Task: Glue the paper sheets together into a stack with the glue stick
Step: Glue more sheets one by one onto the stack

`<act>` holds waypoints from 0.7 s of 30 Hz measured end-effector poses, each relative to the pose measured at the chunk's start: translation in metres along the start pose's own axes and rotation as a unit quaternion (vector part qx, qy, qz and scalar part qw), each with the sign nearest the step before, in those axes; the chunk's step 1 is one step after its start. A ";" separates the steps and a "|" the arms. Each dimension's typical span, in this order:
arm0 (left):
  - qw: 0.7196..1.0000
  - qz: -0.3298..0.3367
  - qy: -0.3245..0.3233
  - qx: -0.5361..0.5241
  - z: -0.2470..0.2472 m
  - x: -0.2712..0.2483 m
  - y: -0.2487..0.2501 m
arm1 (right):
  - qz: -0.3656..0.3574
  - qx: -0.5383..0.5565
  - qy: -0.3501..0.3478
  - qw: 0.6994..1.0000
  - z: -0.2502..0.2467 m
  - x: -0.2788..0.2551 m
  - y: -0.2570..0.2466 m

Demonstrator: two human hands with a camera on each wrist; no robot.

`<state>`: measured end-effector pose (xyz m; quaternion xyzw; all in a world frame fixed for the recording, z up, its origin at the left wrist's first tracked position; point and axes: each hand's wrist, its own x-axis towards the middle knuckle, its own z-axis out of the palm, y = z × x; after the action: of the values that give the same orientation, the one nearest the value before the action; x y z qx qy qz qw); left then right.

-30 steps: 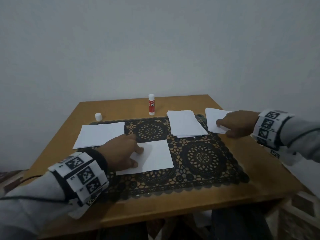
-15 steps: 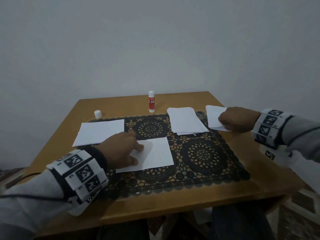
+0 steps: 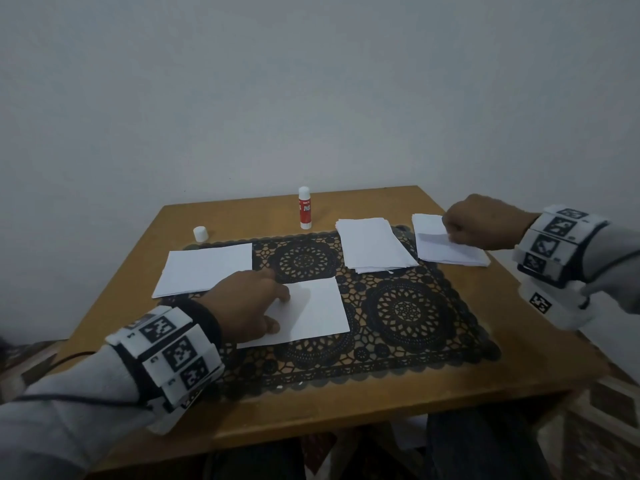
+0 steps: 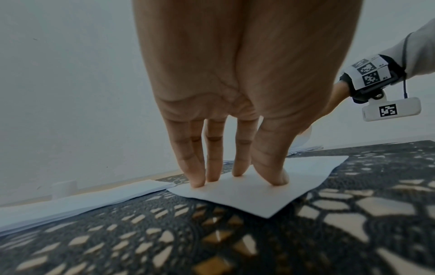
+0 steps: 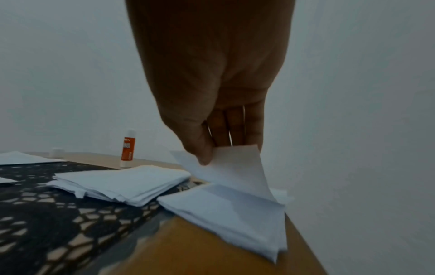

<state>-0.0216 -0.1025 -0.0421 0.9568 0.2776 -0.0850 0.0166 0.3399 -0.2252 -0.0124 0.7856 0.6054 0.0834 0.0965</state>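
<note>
The head view looks down over the table (image 3: 346, 420); both wrist views sit low and close, sharing the lace mat (image 4: 212, 241).

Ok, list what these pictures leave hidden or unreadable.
- Head view: right hand covers its pinch on the top sheet.
- Head view: glue stick label too small.
- Right wrist view: cap blurred.
- Left wrist view: left hand blocks the far table.
</note>
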 end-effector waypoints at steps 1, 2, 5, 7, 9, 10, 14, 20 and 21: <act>1.000 0.000 0.005 -0.002 0.000 -0.001 0.001 | 0.003 0.005 0.024 1.000 -0.005 -0.003 0.000; 1.000 0.001 0.009 -0.003 -0.001 -0.002 0.001 | 0.000 0.011 0.057 0.998 -0.012 -0.006 -0.001; 1.000 0.001 0.009 -0.001 -0.001 -0.002 0.001 | -0.038 0.038 0.175 0.983 -0.033 -0.015 -0.014; 1.000 0.002 0.013 0.013 -0.001 -0.003 0.001 | -0.089 0.057 0.236 0.966 -0.051 -0.020 -0.034; 1.000 0.002 0.009 0.003 -0.004 -0.005 0.001 | -0.142 0.076 0.270 0.949 -0.068 -0.026 -0.059; 1.000 0.000 0.011 -0.026 -0.007 -0.006 0.000 | -0.165 0.104 0.278 0.941 -0.076 -0.030 -0.073; 0.969 -0.020 0.093 -0.227 -0.027 -0.016 -0.013 | -0.146 0.387 0.261 0.872 -0.090 -0.042 -0.117; 0.764 -0.100 0.098 -0.629 -0.030 -0.031 -0.029 | -0.003 0.630 0.124 0.766 -0.077 -0.036 -0.154; 0.756 -0.115 0.109 -0.635 -0.030 -0.033 -0.030 | 0.018 0.642 0.089 0.761 -0.072 -0.032 -0.158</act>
<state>-0.0603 -0.0917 -0.0065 0.6905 0.3758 0.2139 0.5799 0.1664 -0.2138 0.0167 0.6634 0.5089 -0.2537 -0.4864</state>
